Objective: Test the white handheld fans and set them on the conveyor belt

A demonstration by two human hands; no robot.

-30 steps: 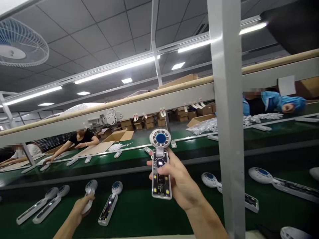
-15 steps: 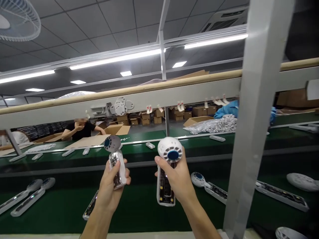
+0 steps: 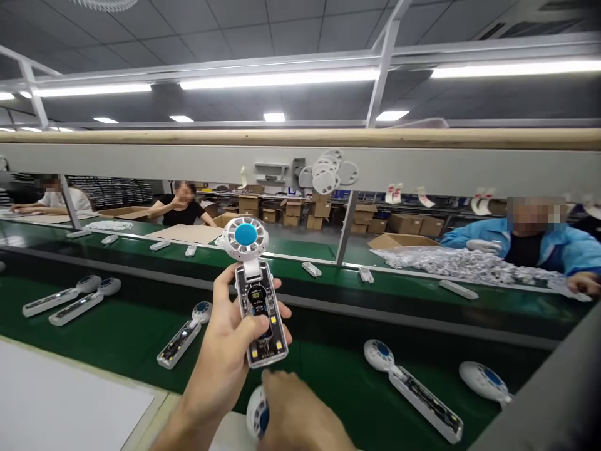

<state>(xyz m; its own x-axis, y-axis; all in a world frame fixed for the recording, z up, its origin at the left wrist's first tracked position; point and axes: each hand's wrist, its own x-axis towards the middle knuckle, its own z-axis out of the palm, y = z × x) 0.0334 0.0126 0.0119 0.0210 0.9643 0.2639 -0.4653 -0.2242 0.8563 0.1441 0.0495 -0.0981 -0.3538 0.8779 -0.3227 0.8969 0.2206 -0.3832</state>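
My left hand (image 3: pixel 235 341) is closed round a handheld fan (image 3: pixel 261 313), held upright over the belt. The fan has a round white head with a blue centre and a clear-fronted body; a circuit board and a small lit display show through it. My thumb presses on its front. Lower down, my right hand (image 3: pixel 300 410), smeared by motion, has its fingers curled at a second handheld fan (image 3: pixel 257 413). Only that fan's white head shows, near the belt's front edge; the hand hides the rest.
Several similar fans lie on the green conveyor belt (image 3: pixel 136 338), including a fan (image 3: pixel 183 335) at left and a fan (image 3: pixel 413 391) at right. A grey post (image 3: pixel 539 382) stands at right. White casings (image 3: pixel 457 289) lie on the farther belt, where several people sit. A white board (image 3: pixel 61 401) is at lower left.
My view has swung right and levelled. The left hand's fan now faces me with its display lit. My right hand has dropped down and left with its fan, below the left hand.
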